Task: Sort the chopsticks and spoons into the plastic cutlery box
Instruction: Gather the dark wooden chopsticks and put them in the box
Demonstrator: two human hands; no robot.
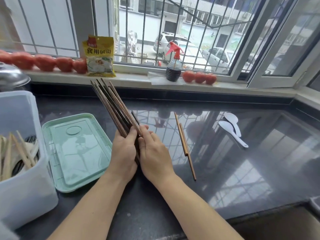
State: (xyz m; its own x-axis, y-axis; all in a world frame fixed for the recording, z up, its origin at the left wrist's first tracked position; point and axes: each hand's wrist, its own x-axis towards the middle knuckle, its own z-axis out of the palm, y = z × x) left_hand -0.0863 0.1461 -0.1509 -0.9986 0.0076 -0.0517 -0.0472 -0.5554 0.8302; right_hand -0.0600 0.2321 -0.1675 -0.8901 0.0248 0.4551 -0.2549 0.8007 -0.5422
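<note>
Here, a bundle of dark chopsticks [113, 108] stands tilted between two bare hands above a glossy black counter [259, 161], tips fanning up and to the left toward the windowsill [135, 78]. The left hand [123, 153] curls its fingers and thumb round the lower part of the bundle; the right hand [154, 155] lies against the other side with fingers nearly straight, pressing the sticks together. The bundle's lower ends are hidden between the palms.

Just left of the hands a pale green lid [78, 151] lies flat on the counter, its left edge beside the white plastic cutlery box [26, 187], which stands at the counter's left end and holds light wooden chopsticks [20, 151] and dark-handled cutlery. To the right of the hands, two brown chopsticks [186, 144] lie loose on the counter, side by side and staggered. Farther right, well apart from them, two white spoons [232, 130] lie overlapping, bowls pointing away. Open counter stretches beyond the spoons to the right edge and forward to the front edge.

On the sill stand a yellow packet [99, 56], a red-topped spray bottle [173, 66] and rows of tomatoes [199, 77].
</note>
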